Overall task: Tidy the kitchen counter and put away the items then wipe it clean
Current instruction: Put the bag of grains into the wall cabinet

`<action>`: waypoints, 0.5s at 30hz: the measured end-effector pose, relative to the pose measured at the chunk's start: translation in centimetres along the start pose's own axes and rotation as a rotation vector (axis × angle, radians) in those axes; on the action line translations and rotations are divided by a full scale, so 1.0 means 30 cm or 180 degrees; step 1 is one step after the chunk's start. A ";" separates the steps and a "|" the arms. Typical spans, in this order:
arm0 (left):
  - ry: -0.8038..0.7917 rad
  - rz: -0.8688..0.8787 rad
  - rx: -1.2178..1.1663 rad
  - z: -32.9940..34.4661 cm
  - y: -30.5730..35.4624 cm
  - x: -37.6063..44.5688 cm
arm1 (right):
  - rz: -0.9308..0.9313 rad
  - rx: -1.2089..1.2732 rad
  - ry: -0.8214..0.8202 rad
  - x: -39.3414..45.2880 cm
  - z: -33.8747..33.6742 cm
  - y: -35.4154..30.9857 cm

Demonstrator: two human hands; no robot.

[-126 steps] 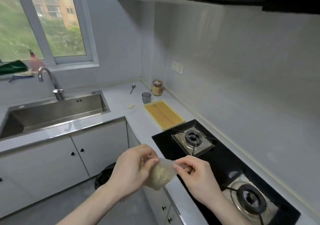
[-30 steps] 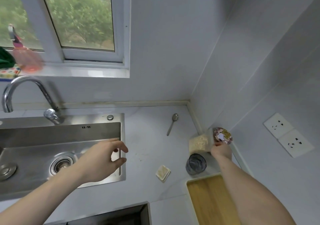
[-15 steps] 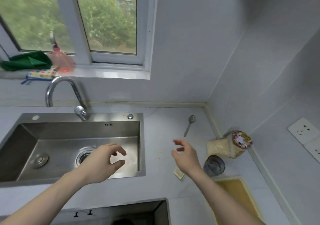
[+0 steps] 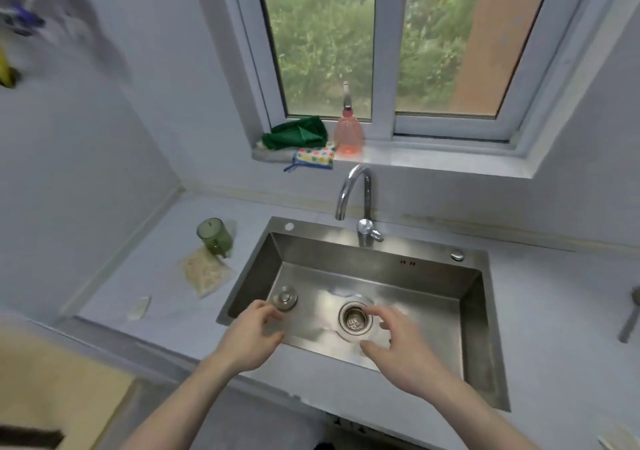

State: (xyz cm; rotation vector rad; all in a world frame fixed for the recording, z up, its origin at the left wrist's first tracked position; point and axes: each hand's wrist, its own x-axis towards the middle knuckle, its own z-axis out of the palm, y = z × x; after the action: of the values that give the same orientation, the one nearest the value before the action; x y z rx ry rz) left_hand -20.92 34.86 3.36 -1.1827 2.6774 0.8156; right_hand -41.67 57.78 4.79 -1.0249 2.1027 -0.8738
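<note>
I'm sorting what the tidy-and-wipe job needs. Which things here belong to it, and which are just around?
Belongs to the job:
green cup
bag of food
small white scrap
green cloth
patterned sponge

Just around:
sink
faucet
pink soap bottle
sink plug

Steel sink (image 4: 478,328), set in a pale counter (image 4: 554,297): left hand (image 4: 251,335) and right hand (image 4: 398,349) above its basin, fingers loosely curled, holding nothing. Left of sink: green cup (image 4: 214,236), noodle packet (image 4: 205,274) touching it. Behind sink, on the sill: green cloth (image 4: 294,133), patterned sponge (image 4: 314,157), pink bottle (image 4: 348,134).
</note>
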 end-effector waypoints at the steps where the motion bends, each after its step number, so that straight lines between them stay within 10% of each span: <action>1: 0.0044 -0.0084 0.0012 -0.036 -0.083 0.025 | -0.0037 -0.0010 -0.0037 0.049 0.043 -0.048; 15: -0.0652 -0.0897 0.0938 -0.100 -0.681 0.451 | -0.0014 -0.0328 -0.0325 0.386 0.351 -0.431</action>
State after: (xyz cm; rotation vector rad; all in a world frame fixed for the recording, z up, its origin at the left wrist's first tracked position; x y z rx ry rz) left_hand -15.38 13.13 -6.97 -1.2818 2.2979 0.4528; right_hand -34.05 38.99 5.89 -1.1040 2.0779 -0.7062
